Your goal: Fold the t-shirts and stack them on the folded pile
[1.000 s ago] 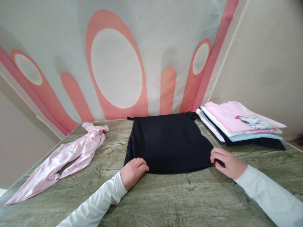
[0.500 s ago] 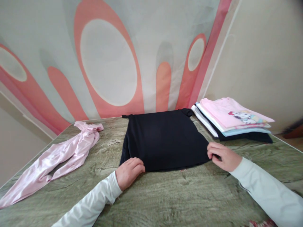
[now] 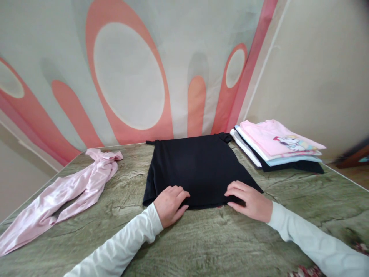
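A black garment [image 3: 193,165] lies spread on the table, its near hem towards me. Small strap-like bits of black cloth stick out at its two far corners; which kind of garment it is I cannot tell. My left hand [image 3: 170,206] rests on the near hem left of the middle, fingers bent over the cloth and thumb apart from them. At the right part of the same hem is my right hand [image 3: 249,201], its fingers on the cloth and its thumb held apart below. Beyond this hand the garment's right corner lies flat.
Pink leggings or pants [image 3: 77,184] lie stretched out on the left of the wood-patterned table [image 3: 201,246]. A stack of folded clothes [image 3: 279,144], a pink printed top uppermost, stands at the back right. Behind the table rises a wall with a coral-patterned covering [image 3: 144,132].
Both hands have moved inward along the near hem, my right hand leaving the garment's right corner and moving left. The view has shifted slightly.
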`<state>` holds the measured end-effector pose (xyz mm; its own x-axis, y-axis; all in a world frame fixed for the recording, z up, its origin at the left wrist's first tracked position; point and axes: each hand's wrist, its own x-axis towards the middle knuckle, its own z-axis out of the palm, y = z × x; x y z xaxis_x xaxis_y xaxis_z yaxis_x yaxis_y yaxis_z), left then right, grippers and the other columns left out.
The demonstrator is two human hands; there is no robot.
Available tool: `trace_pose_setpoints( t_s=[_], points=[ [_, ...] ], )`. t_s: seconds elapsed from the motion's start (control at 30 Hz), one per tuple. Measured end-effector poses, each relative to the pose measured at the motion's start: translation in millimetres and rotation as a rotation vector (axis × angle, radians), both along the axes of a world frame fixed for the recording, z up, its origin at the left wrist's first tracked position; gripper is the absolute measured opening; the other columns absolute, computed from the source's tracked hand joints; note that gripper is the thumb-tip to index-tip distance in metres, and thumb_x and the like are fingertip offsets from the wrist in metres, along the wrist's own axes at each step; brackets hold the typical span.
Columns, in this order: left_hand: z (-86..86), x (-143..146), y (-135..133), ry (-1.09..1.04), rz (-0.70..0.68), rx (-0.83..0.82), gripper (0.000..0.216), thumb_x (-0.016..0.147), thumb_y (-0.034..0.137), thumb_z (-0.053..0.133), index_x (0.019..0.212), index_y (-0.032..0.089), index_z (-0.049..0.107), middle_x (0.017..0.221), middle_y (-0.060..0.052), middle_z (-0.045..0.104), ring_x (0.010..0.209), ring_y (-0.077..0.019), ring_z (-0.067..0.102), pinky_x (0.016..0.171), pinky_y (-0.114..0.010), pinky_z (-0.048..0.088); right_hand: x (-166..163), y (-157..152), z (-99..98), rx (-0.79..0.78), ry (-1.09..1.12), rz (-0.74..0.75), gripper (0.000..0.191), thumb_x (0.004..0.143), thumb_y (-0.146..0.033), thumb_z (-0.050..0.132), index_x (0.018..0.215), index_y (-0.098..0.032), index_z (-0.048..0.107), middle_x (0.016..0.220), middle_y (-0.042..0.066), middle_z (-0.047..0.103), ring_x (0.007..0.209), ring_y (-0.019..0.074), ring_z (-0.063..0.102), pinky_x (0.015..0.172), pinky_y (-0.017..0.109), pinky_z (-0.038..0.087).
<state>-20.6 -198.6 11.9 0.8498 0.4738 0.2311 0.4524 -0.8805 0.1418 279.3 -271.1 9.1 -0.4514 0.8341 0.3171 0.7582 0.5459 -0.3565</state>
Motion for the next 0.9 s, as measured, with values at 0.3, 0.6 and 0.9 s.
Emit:
trace_pose_setpoints(
  t_s=[0.3,0.6,0.9],
  points=[
    [-2.6,52,2,0.048,-0.064,-0.013,0.015,0.086,0.025,0.04,0.092,0.019,0.053,0.087,-0.005,0.052,0.079,-0.0158,0.051,0.071,-0.028,0.043,-10,5,-9.2,0.085,-0.048,0.061,0.016,0.08,-0.016,0.049,0.09,-0.02,0.06,0.084,0.004,0.058,0.078,0.0153,0.055,0.071,0.029,0.047],
    [-10.6,52,-4,-0.023,0.01,-0.077,0.008,0.085,0.023,0.043,0.085,0.019,0.05,0.084,-0.004,0.05,0.077,-0.0155,0.049,0.07,-0.028,0.043,-12,4,-11.3,-0.004,0.015,-0.007,0.013,0.077,-0.011,0.048,0.083,-0.019,0.055,0.083,0.004,0.054,0.078,0.0159,0.052,0.07,0.03,0.045],
    [-17.3,85,58,0.009,0.149,0.038,0.006,0.084,0.016,0.045,0.086,0.016,0.051,0.087,-0.006,0.051,0.08,-0.0169,0.049,0.075,-0.031,0.043,12,57,-29.6,0.215,0.02,-0.219,0.013,0.083,-0.014,0.045,0.083,-0.019,0.056,0.082,0.005,0.054,0.08,0.0181,0.052,0.073,0.034,0.043]
  ],
)
